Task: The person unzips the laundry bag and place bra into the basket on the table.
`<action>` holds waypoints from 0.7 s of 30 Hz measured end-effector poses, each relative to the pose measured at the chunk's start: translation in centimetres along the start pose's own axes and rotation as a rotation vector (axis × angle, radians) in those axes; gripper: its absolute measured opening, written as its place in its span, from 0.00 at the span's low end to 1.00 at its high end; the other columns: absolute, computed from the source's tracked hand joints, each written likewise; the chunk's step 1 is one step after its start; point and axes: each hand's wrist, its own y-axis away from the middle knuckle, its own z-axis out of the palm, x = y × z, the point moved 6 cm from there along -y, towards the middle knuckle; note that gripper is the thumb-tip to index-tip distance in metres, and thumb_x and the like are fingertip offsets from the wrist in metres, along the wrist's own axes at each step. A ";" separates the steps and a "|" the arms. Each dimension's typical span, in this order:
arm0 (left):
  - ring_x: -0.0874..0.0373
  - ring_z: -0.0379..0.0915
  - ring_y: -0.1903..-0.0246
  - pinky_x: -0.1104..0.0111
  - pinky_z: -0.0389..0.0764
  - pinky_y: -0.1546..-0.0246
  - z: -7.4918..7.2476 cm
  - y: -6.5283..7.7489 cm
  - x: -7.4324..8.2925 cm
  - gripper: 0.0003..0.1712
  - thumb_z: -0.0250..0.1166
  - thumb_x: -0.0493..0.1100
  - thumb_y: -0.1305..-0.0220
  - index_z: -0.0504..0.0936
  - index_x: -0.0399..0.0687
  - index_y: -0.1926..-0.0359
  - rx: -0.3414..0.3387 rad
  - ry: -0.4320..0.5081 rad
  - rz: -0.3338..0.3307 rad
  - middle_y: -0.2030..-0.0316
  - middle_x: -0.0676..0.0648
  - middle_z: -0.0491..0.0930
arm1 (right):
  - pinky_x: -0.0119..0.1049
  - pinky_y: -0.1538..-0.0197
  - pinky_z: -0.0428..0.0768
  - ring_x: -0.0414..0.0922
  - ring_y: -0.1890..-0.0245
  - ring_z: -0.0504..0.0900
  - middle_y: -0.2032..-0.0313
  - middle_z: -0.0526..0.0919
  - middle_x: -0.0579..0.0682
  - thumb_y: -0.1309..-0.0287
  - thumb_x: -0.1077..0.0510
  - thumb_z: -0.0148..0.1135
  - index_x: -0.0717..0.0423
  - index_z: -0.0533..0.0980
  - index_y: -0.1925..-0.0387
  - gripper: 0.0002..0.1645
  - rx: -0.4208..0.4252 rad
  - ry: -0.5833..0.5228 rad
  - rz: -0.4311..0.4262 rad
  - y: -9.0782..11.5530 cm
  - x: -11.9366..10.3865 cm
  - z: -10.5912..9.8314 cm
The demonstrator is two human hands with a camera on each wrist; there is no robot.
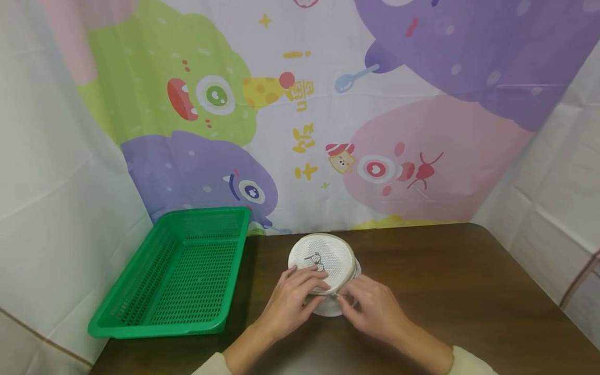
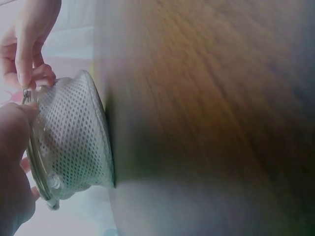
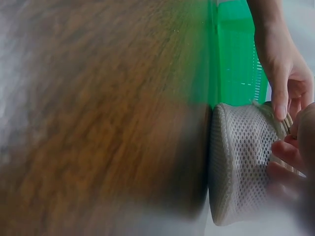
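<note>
A round white mesh laundry bag (image 1: 335, 255) stands upright on the table, with a small dark figure printed on its flat top. Its honeycomb mesh side (image 2: 74, 132) shows in the left wrist view, and a zipper runs round the top rim. My left hand (image 1: 296, 291) lies over the near left of the top, fingers spread on it and thumb at the rim, holding the bag. At the near right of that rim, my right hand (image 1: 372, 302) pinches the small zipper pull (image 2: 27, 93) between thumb and fingers. Both thumbs are close together.
To the left, a green plastic basket (image 1: 229, 291) with slotted walls sits on the brown wooden table (image 1: 445, 291). Behind the table hangs a cloth (image 1: 323, 208) printed with cartoon monsters. White sheeting (image 1: 553, 172) lines both sides.
</note>
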 end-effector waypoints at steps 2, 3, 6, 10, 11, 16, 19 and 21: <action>0.49 0.87 0.31 0.36 0.83 0.31 0.1 -0.1 0.0 0.14 0.85 0.42 0.37 0.92 0.57 0.53 -0.003 -0.001 -0.002 0.39 0.52 0.93 | 0.21 0.66 0.78 0.30 0.69 0.82 0.71 0.87 0.37 0.50 0.64 0.82 0.45 0.83 0.69 0.15 -0.002 -0.009 -0.005 -0.1 -0.1 0.1; 0.49 0.87 0.31 0.36 0.83 0.31 0.1 -0.1 0.1 0.14 0.85 0.42 0.37 0.92 0.57 0.53 -0.004 -0.003 -0.003 0.39 0.52 0.93 | 0.20 0.66 0.78 0.30 0.69 0.82 0.71 0.86 0.37 0.50 0.64 0.82 0.45 0.83 0.69 0.15 -0.002 -0.012 -0.008 -0.1 -0.1 0.1; 0.50 0.88 0.31 0.37 0.83 0.31 0.2 -0.2 0.1 0.14 0.85 0.42 0.37 0.91 0.57 0.53 -0.006 -0.011 -0.001 0.39 0.52 0.93 | 0.20 0.66 0.77 0.31 0.70 0.82 0.72 0.86 0.37 0.50 0.64 0.82 0.45 0.82 0.69 0.15 -0.001 -0.016 -0.011 -0.1 -0.1 0.2; 0.50 0.88 0.32 0.37 0.84 0.32 0.2 -0.1 0.1 0.14 0.85 0.41 0.39 0.91 0.56 0.54 -0.003 -0.016 0.006 0.39 0.52 0.93 | 0.19 0.67 0.77 0.31 0.70 0.82 0.72 0.86 0.36 0.49 0.64 0.82 0.45 0.82 0.69 0.15 0.000 -0.021 -0.013 0.0 -0.1 0.3; 0.50 0.88 0.32 0.38 0.84 0.32 0.2 0.0 0.1 0.14 0.85 0.41 0.39 0.92 0.56 0.54 -0.002 -0.017 0.008 0.40 0.52 0.93 | 0.19 0.67 0.77 0.31 0.70 0.82 0.72 0.86 0.36 0.49 0.64 0.82 0.45 0.82 0.69 0.15 0.001 -0.023 -0.013 0.0 -0.1 0.3; 0.50 0.88 0.32 0.38 0.84 0.32 0.0 0.1 0.1 0.14 0.85 0.39 0.39 0.92 0.56 0.55 0.007 -0.021 0.011 0.40 0.53 0.93 | 0.19 0.66 0.78 0.31 0.70 0.82 0.72 0.86 0.36 0.49 0.64 0.82 0.44 0.83 0.69 0.15 0.008 -0.031 -0.016 0.1 0.0 0.3; 0.50 0.88 0.32 0.38 0.85 0.32 -0.1 0.1 0.1 0.14 0.84 0.39 0.39 0.92 0.56 0.55 0.012 -0.023 0.014 0.40 0.53 0.94 | 0.20 0.66 0.78 0.32 0.71 0.82 0.72 0.86 0.36 0.49 0.64 0.81 0.44 0.83 0.68 0.14 0.018 -0.037 -0.017 0.1 0.1 0.2; 0.49 0.88 0.32 0.37 0.85 0.33 -0.2 0.1 0.1 0.13 0.84 0.39 0.38 0.92 0.56 0.55 0.016 -0.019 0.015 0.40 0.52 0.94 | 0.20 0.66 0.78 0.32 0.71 0.82 0.72 0.85 0.36 0.49 0.64 0.81 0.44 0.83 0.68 0.14 0.024 -0.039 -0.019 0.1 0.2 0.1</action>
